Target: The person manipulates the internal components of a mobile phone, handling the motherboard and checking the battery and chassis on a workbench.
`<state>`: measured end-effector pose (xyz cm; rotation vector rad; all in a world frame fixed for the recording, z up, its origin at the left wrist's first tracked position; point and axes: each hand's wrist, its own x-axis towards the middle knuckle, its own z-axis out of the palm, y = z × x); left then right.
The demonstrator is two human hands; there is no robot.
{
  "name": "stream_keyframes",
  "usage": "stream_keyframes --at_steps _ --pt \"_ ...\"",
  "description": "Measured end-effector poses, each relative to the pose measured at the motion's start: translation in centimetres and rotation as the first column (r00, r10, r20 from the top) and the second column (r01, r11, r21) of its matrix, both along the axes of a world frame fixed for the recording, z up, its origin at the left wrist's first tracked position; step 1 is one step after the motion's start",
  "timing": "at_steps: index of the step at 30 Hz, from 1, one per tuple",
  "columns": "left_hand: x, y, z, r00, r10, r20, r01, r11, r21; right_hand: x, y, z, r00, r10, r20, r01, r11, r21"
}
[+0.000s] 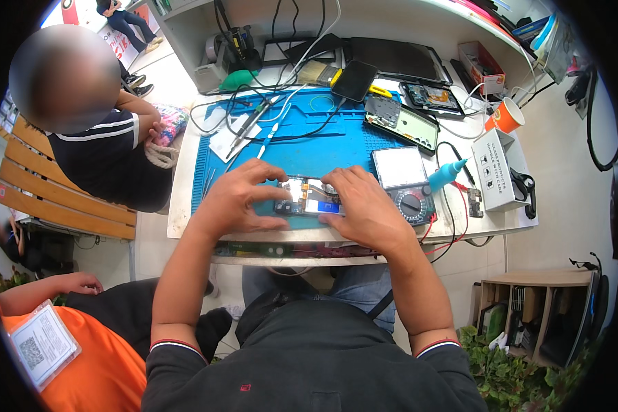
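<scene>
Opened phone (314, 205) between two hands

It lies on the blue mat (316, 152). The right hand (365, 209) holds its right end, thumb at the near edge, fingertips at the far one. The left hand (237, 200) has its fingers spread wide about the left end; whether they touch it, I cannot tell. A meter (410, 206) lies beside the right hand
</scene>
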<state>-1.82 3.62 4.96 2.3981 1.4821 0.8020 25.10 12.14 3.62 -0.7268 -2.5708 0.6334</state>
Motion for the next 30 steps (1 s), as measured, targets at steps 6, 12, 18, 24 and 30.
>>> stream_keyframes --at_steps 6,12,18,24,30 --pt "1.1 -0.2 0.1 0.998 -0.021 -0.055 0.023 0.999 0.047 0.0 0.0 0.2 1.0 -0.002 0.024 0.002 1.0 0.003" --pt "1.4 -0.2 -0.2 0.989 -0.065 -0.133 0.069 0.997 0.026 -0.1 0.2 0.8 0.998 0.014 0.059 -0.013 1.0 -0.02" --pt "1.0 -0.4 0.2 0.998 -0.016 -0.063 0.018 1.0 0.023 -0.5 1.3 0.0 0.995 0.033 0.089 -0.037 0.998 0.041" --pt "1.2 -0.1 -0.4 0.99 0.027 -0.137 -0.021 0.999 0.046 -1.0 2.2 0.8 0.988 0.058 0.145 -0.06 0.998 0.009" --pt "1.0 -0.9 -0.3 0.954 0.229 0.193 -0.223 0.973 -0.052 -1.6 2.4 0.6 0.985 0.033 0.168 -0.038 0.999 0.024"
